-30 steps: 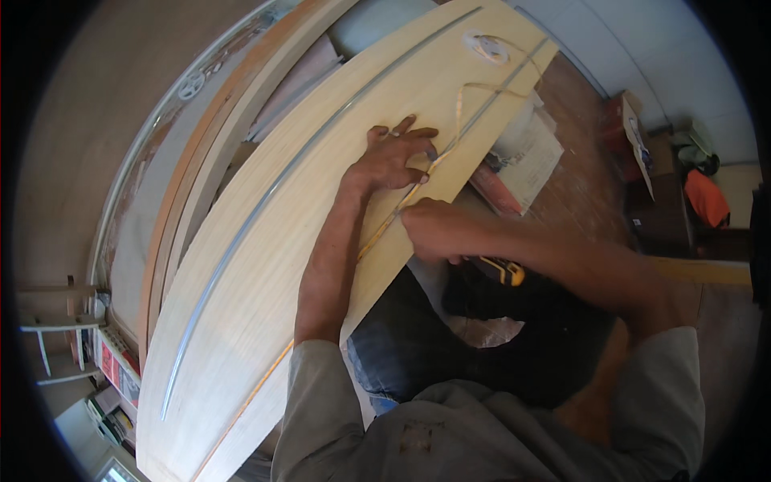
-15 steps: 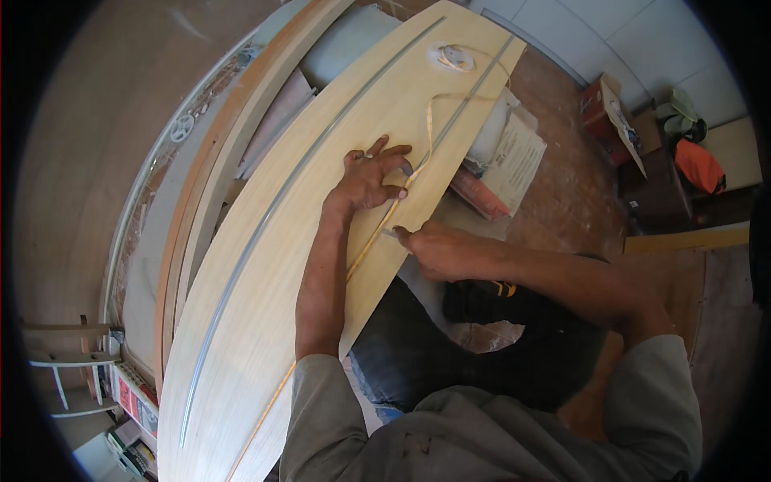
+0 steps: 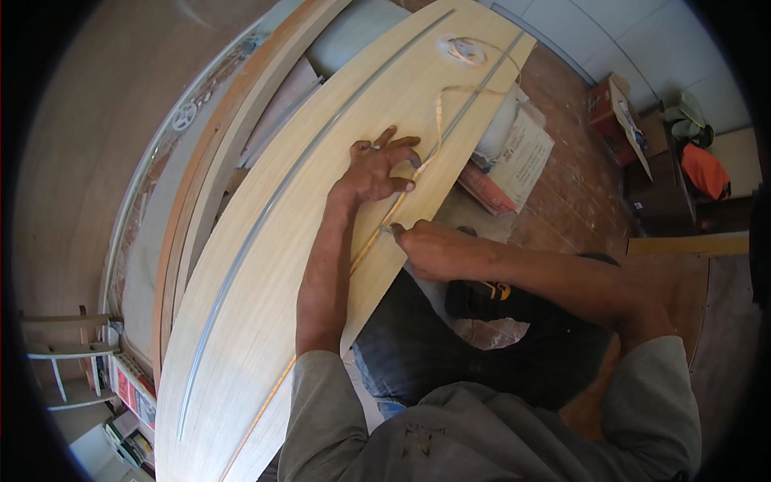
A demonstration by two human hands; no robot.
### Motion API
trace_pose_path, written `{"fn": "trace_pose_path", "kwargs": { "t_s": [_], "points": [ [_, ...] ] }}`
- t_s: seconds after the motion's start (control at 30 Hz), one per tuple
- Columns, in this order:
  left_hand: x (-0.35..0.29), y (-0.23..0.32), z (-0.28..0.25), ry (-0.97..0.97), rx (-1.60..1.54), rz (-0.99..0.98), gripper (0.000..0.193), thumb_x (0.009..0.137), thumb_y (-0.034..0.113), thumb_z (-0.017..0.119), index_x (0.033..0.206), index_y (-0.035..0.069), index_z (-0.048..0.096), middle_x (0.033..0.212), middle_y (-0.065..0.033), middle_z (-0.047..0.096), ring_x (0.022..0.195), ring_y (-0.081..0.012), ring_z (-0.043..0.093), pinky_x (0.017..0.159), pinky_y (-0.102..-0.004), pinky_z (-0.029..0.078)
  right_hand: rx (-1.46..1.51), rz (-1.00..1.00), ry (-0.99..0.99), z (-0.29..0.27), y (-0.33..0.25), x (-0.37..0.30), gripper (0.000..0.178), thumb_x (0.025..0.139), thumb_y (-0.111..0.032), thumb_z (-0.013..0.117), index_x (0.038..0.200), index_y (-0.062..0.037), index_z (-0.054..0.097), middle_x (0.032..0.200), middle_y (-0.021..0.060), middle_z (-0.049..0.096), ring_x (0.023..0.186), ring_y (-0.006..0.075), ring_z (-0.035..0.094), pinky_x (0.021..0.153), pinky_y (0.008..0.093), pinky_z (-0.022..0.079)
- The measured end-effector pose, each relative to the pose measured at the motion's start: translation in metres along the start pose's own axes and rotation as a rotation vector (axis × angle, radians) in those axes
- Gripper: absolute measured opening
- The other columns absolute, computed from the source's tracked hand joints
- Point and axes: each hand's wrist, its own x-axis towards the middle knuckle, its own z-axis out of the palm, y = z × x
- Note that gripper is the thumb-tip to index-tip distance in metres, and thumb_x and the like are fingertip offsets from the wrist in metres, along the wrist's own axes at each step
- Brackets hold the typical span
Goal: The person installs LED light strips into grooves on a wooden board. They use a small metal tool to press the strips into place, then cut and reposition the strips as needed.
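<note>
A long pale wood-grain board [image 3: 321,193] lies before me with two narrow grey channels along it. A yellow LED strip [image 3: 265,406] runs in the right-hand channel [image 3: 475,95]; past my left hand it lifts out in a loose bend. My left hand [image 3: 374,173] rests on the board, thumb and forefinger closed around the strip, other fingers spread. Closer to me, my right hand [image 3: 438,251] grips a small flat grey tool [image 3: 386,229], its tip at the strip. Most of that tool is hidden by the fingers. The left-hand channel [image 3: 277,193] holds no strip.
Toward the board's far end lies a white reel [image 3: 466,51] with the strip's loose end. Wooden planks [image 3: 197,193] run along the left. Paper bags [image 3: 514,161] sit beneath the right edge. A red box [image 3: 614,120] and an orange cloth [image 3: 705,170] are farther right.
My right hand has moved slightly left, bringing the tool's tip onto the strip. My left hand keeps its hold. The whole view has shifted a little.
</note>
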Motion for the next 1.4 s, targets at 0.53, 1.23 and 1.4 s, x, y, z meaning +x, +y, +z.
{"fn": "trace_pose_path", "kwargs": {
  "t_s": [0.53, 1.23, 1.4],
  "points": [
    [0.001, 0.005, -0.007, -0.023, 0.028, -0.046, 0.047, 0.082, 0.039, 0.087, 0.125, 0.032, 0.07, 0.172, 0.0052, 0.043, 0.168, -0.0289, 0.017, 0.126, -0.0653, 0.012, 0.05, 0.153, -0.311, -0.052, -0.024, 0.003, 0.029, 0.079, 0.007, 0.058, 0.104, 0.0215, 0.062, 0.07, 0.0269, 0.068, 0.052, 0.0338, 0.072, 0.044, 0.0444, 0.056],
    [0.001, 0.005, -0.002, -0.019, -0.015, -0.041, 0.051, 0.079, 0.037, 0.086, 0.126, 0.029, 0.069, 0.172, 0.0043, 0.044, 0.168, -0.0293, 0.017, 0.128, -0.0625, 0.01, -0.026, -0.034, 0.1, -0.006, 0.025, -0.007, 0.068, 0.08, 0.005, 0.061, 0.145, 0.0213, 0.048, 0.076, 0.0312, 0.069, 0.073, 0.0446, 0.074, 0.064, 0.0514, 0.06],
    [0.001, 0.004, 0.0, -0.009, -0.032, -0.039, 0.053, 0.076, 0.034, 0.087, 0.126, 0.027, 0.069, 0.171, 0.0024, 0.045, 0.168, -0.0319, 0.016, 0.128, -0.0639, 0.009, 0.035, 0.04, 0.01, -0.019, 0.01, -0.006, 0.06, 0.079, 0.007, 0.06, 0.137, 0.0226, 0.053, 0.073, 0.0285, 0.07, 0.074, 0.0432, 0.075, 0.062, 0.0501, 0.06]
  ]
}}
